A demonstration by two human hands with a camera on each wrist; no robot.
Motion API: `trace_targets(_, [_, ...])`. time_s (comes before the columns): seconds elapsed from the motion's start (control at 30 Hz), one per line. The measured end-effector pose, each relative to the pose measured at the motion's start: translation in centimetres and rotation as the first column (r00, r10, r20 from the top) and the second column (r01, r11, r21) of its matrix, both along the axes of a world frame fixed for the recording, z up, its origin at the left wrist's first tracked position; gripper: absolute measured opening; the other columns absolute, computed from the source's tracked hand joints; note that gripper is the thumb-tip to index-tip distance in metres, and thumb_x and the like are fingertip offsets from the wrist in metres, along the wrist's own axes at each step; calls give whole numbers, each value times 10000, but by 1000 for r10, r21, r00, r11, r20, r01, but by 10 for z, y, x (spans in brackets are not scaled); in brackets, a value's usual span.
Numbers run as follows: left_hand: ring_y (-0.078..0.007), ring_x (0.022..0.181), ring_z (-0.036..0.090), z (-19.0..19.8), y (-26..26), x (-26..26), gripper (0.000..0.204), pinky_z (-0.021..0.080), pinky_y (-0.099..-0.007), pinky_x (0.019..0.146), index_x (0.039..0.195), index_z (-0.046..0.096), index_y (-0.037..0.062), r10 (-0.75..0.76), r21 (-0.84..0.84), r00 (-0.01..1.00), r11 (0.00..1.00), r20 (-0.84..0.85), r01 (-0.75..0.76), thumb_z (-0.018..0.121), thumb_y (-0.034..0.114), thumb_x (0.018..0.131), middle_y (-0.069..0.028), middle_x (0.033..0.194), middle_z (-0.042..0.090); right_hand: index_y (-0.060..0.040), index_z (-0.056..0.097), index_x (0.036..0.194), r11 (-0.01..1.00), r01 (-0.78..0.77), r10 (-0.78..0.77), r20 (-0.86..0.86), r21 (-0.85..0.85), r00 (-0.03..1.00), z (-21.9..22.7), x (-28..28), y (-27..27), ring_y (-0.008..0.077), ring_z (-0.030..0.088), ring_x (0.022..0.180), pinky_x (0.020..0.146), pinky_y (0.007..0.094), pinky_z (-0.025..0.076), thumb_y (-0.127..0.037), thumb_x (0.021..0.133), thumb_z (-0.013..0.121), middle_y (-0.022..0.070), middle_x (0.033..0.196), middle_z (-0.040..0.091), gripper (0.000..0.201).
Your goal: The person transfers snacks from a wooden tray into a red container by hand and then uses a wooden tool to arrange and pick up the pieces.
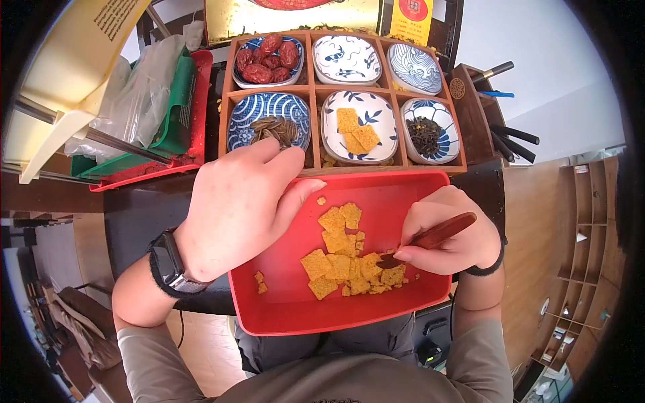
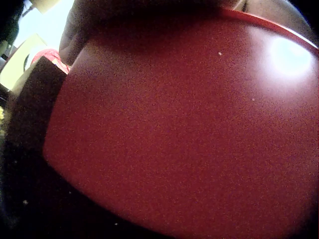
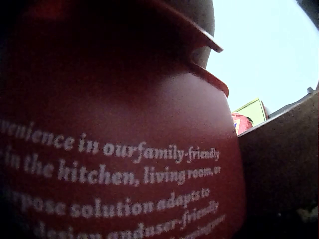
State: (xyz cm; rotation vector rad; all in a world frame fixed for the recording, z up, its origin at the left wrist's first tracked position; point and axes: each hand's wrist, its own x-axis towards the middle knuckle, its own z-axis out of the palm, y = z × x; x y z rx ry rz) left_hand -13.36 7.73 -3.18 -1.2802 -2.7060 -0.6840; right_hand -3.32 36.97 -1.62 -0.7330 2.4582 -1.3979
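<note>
In the head view my left hand (image 1: 238,201) reaches over the back left corner of the red container (image 1: 282,316), its curled fingertips at the dark seeds (image 1: 285,127) in a blue patterned bowl (image 1: 238,121); whether they pinch any is hidden. My right hand (image 1: 453,232) grips a dark wooden utensil (image 1: 443,230), whose lower end touches the yellow cracker pieces (image 1: 339,265) inside the container. Both wrist views show mainly the container's outer wall (image 2: 174,124), with white print on the wall (image 3: 124,164) in the right one.
Behind the container stands a wooden divided tray (image 1: 312,97) of bowls. Red dates (image 1: 259,72), crackers (image 1: 356,131) and dark leaves (image 1: 424,136) fill three. A green and red bin (image 1: 168,127) with plastic bags is at left, a wooden pen holder (image 1: 470,114) at right.
</note>
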Motion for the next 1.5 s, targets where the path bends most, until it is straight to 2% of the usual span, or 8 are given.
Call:
trace_targets(0.33, [-418, 758, 637, 0, 0, 0, 309, 500, -499, 633, 897, 605, 40, -3, 2, 1000, 1000, -1, 3, 807, 263, 969, -159, 826, 582, -67, 706, 887, 997, -39, 40, 11, -60, 999, 2, -5, 1, 302, 717, 663, 596, 358, 513, -132, 908, 880, 94, 752, 724, 187])
trace_targets(0.53, [-419, 768, 639, 1, 0, 0, 307, 501, -499, 637, 901, 604, 36, -6, 7, 1000, 1000, 6, 6, 806, 257, 967, -160, 827, 580, -80, 711, 897, 996, -68, 68, 5, -53, 998, 1, -6, 1, 313, 728, 674, 598, 366, 522, -144, 887, 895, 94, 751, 728, 195])
trace_targets(0.73, [-418, 759, 637, 1, 0, 0, 315, 500, -498, 633, 892, 602, 38, -1, -2, 1000, 1000, 7, 1, 807, 264, 968, -159, 824, 579, -84, 716, 926, 995, -90, 90, -9, -37, 996, -2, -6, 3, 311, 735, 678, 598, 367, 529, -114, 883, 878, 93, 757, 732, 170])
trace_targets(1.13, [-418, 752, 634, 0, 0, 0, 326, 498, -501, 631, 881, 596, 41, 3, 2, 1000, 1000, -1, -3, 809, 272, 967, -156, 820, 576, -3, 773, 981, 987, -38, 53, 91, -157, 994, 3, -4, 4, 256, 770, 769, 703, 331, 575, -7, 904, 812, 119, 882, 785, 86])
trace_targets(1.23, [-417, 755, 637, 0, 0, 1, 318, 501, -500, 633, 889, 599, 43, 2, 5, 1000, 1000, 4, -3, 807, 270, 968, -156, 826, 578, 8, 767, 990, 983, 11, 9, 106, -183, 994, 4, -2, 4, 217, 769, 777, 709, 333, 578, 12, 904, 806, 106, 910, 788, 94])
trace_targets(1.33, [-416, 757, 641, 0, 0, 0, 309, 506, -499, 635, 899, 605, 45, 2, 10, 1000, 1000, 1, -2, 805, 270, 970, -155, 832, 580, 18, 754, 1014, 958, 126, -93, 136, -258, 986, 1, 3, 10, 171, 762, 789, 711, 307, 587, 47, 915, 784, 85, 905, 771, 108])
trace_targets(1.43, [-414, 758, 644, 1, 0, 0, 304, 509, -497, 633, 903, 609, 45, 2, 1, 1000, 1000, 4, -2, 804, 269, 969, -155, 835, 583, 22, 735, 1041, 846, 361, -289, 232, -393, 929, 0, 12, 4, 148, 759, 806, 706, 273, 596, 81, 932, 745, 74, 910, 747, 124])
trace_targets(1.5, [-413, 757, 646, 1, -1, 0, 302, 510, -496, 631, 904, 612, 46, 2, -2, 1000, 1000, 6, -2, 805, 268, 968, -154, 835, 584, 24, 701, 1065, 803, 392, -324, 222, -449, 920, -2, 11, 3, 146, 753, 766, 680, 262, 604, 92, 976, 681, 86, 919, 726, 114])
